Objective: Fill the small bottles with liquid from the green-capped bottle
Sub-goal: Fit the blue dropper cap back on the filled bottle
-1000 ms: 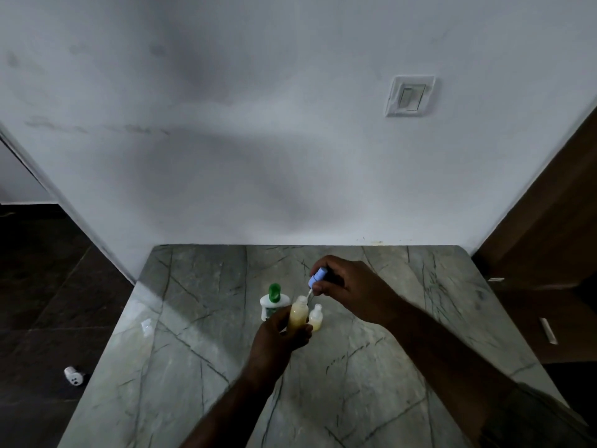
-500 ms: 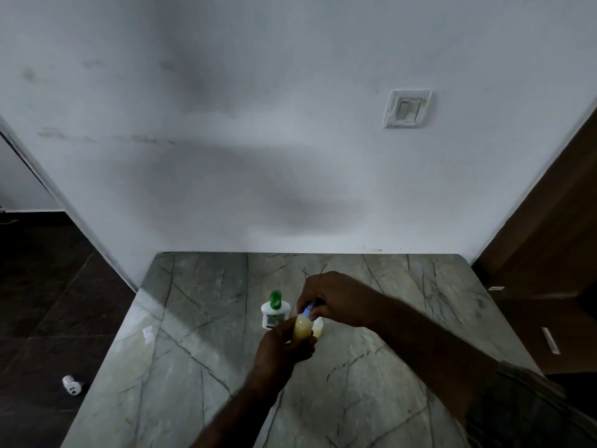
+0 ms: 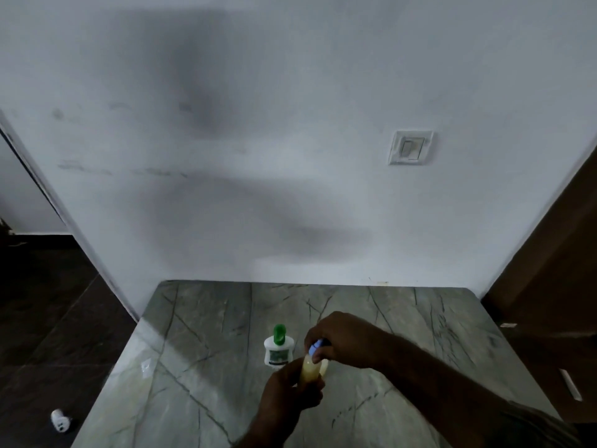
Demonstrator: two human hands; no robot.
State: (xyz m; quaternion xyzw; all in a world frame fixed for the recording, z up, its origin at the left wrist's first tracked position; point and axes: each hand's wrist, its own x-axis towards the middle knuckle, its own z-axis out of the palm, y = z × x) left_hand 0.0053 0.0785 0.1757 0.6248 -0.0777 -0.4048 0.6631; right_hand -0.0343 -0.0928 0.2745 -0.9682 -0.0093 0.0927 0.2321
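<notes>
A white bottle with a green cap (image 3: 278, 347) stands upright on the marble table (image 3: 200, 367). Just right of it my left hand (image 3: 290, 388) grips a small bottle of yellowish liquid (image 3: 309, 370) from below. My right hand (image 3: 344, 341) sits over the top of that bottle, pinching a blue cap (image 3: 316, 346) at its neck. A second small bottle (image 3: 324, 367) stands right behind, mostly hidden by my hands.
The table butts against a white wall with a light switch (image 3: 411, 147). A small white object (image 3: 60, 421) lies on the dark floor at the lower left. A brown wooden panel (image 3: 555, 286) rises to the right of the table.
My right hand has brought the blue cap down from above onto the neck of the small bottle held in my left hand. The camera has tilted upward.
</notes>
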